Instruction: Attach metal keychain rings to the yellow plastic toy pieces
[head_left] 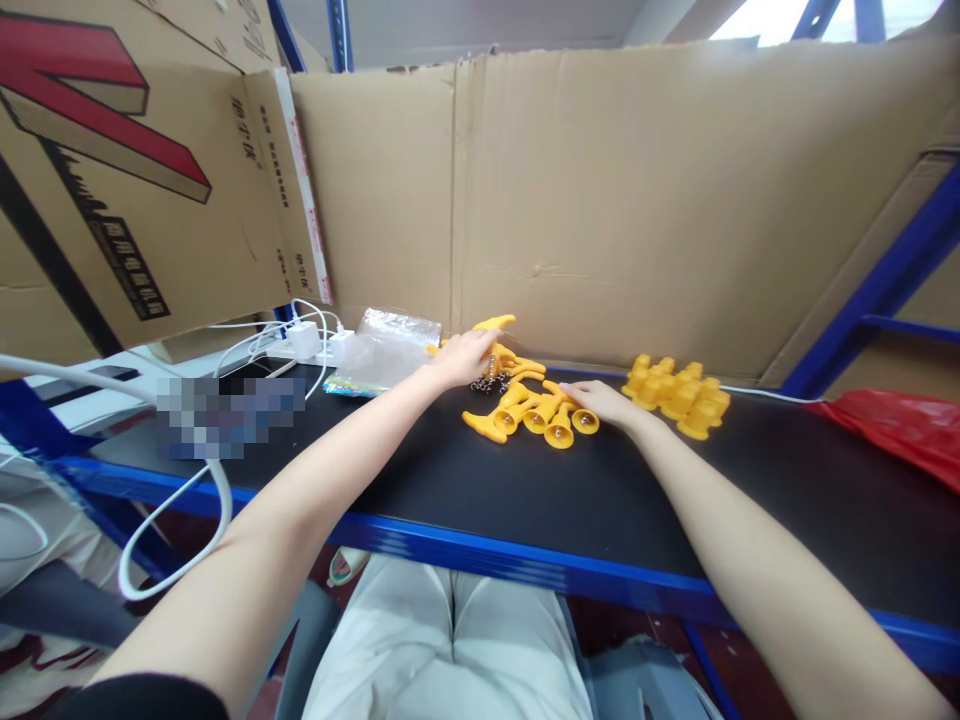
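Several yellow funnel-shaped plastic parts [536, 412] lie in a loose heap on the black table [525, 500]. My left hand [466, 356] reaches over the back of the heap, fingers curled on a yellow part with a small dark metal chain [486, 382] just below it. My right hand [604, 402] lies flat on the table with its fingertips touching the parts at the heap's right side. A second group of yellow cap-like parts [679, 390] stands to the right of my right hand.
A clear plastic bag [382, 350] lies left of the heap, with white chargers and cables [300, 340] behind it. Cardboard walls [637, 200] close the back and left. A red bag [900, 425] sits at the far right. The table has a blue front edge [525, 565].
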